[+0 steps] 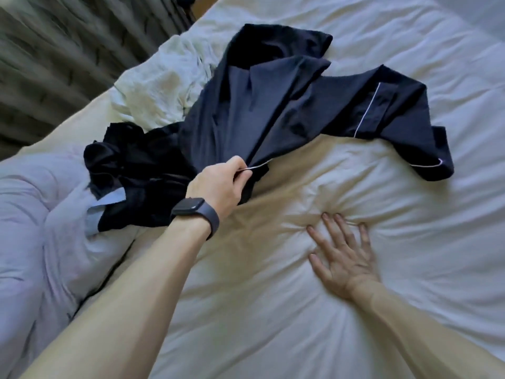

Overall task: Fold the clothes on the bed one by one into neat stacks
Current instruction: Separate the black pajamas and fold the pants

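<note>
Left hand [218,184], dark watch [195,214] on the wrist, has thumb and fingers pinched on the white-piped bottom corner of a navy pyjama top [273,105]. Over on the far left there's some bunched pale bedding [41,228]. Right against it, just left of that wrist, sits a crumpled heap of dark clothes [131,160] with a light blue bit [109,203] poking out. Behind the heap is a rumpled white garment [158,88]. The top is spread across the middle of the bed [273,324] with its front open, collar toward the far side and one piped sleeve [396,113] flung out to the right. Right hand [341,253] isn't holding anything. It's flat, fingers spread, pressing into the white cover so it puckers around the fingertips, near the top but not touching it.
</note>
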Demonstrator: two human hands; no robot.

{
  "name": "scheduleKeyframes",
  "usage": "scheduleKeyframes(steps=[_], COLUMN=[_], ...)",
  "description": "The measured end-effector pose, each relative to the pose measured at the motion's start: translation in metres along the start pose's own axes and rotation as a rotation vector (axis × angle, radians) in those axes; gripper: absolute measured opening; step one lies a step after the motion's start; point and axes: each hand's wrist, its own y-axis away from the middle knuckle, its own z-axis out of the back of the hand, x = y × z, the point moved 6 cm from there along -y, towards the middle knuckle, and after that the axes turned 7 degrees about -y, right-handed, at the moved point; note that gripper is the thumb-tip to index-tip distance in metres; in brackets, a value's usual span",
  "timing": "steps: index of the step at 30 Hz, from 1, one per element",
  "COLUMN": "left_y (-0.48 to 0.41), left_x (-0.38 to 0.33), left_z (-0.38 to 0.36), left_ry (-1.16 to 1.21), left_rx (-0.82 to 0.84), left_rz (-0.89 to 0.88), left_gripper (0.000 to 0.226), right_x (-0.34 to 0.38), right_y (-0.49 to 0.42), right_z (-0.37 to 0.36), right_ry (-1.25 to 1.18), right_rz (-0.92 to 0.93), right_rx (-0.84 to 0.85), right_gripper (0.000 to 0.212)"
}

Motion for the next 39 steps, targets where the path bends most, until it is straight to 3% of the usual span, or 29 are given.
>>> scheduleKeyframes(steps=[2, 5, 7, 9, 12, 15, 17, 19, 20, 22, 24, 25, 29, 31, 35, 39], left_y=[0.036, 0.086, 0.117, 0.148, 0.197, 0.256, 0.300, 0.345, 0.367, 0.410, 0.452, 0.473, 0.540, 0.566, 0.612, 0.646], left_x=[-0.003, -0.004, -0.005, -0.005, -0.009, -0.009, -0.015, -0.019, -0.019, -0.014, -0.001, 0.007, 0.039, 0.040, 0.022, -0.010], left_z=[0.032, 0.082, 0.115, 0.148, 0.192, 0.224, 0.234, 0.231, 0.225, 0.212, 0.196, 0.189, 0.161, 0.159, 0.165, 0.169], left_ry=[-0.023, -0.039, 0.011, 0.049, 0.112, 0.236, 0.281, 0.289, 0.289, 0.267, 0.192, 0.157, 0.074, 0.127, 0.320, 0.464], left_rx=[-0.006, -0.034, -0.079, -0.155, -0.339, -0.546, -0.610, -0.625, -0.612, -0.583, -0.614, -0.616, -0.469, -0.317, -0.178, -0.067], left_rz=[-0.010, -0.039, -0.029, -0.007, 0.006, 0.025, -0.045, -0.148, -0.191, -0.236, -0.225, -0.209, -0.094, -0.030, -0.025, -0.106], left_gripper=[0.022, 0.018, 0.019, 0.021, 0.025, 0.034, 0.035, 0.029, 0.026, 0.023, 0.026, 0.027, 0.019, 0.022, 0.030, 0.069], right_x=[0.002, 0.016, 0.042, 0.078, 0.128, 0.177, 0.209, 0.244, 0.260, 0.287, 0.303, 0.307, 0.319, 0.325, 0.341, 0.361], right_y=[-0.003, -0.016, -0.007, 0.019, 0.084, 0.136, 0.157, 0.170, 0.174, 0.186, 0.209, 0.225, 0.292, 0.320, 0.378, 0.422], right_z=[0.008, 0.044, 0.085, 0.139, 0.220, 0.290, 0.320, 0.330, 0.327, 0.315, 0.310, 0.312, 0.349, 0.370, 0.412, 0.431], right_ry=[0.004, 0.002, -0.170, -0.441, -0.749, -0.962, -0.996, -0.959, -0.904, -0.723, -0.547, -0.521, -0.487, -0.510, -0.499, -0.435], right_rz=[-0.070, -0.156, -0.242, -0.283, -0.262, -0.251, -0.181, -0.080, -0.052, -0.019, -0.030, -0.054, -0.117, -0.159, -0.145, -0.063], right_rx=[0.155, 0.599, 0.758, 0.674, 0.450, 0.247, 0.069, 0.046, 0.094, 0.177, 0.126, 0.074, -0.029, -0.034, -0.082, -0.088], right_gripper=[0.072, 0.076, 0.076, 0.075, 0.057, 0.044, 0.060, 0.079, 0.080, 0.055, 0.029, 0.027, 0.028, 0.027, 0.023, 0.022])
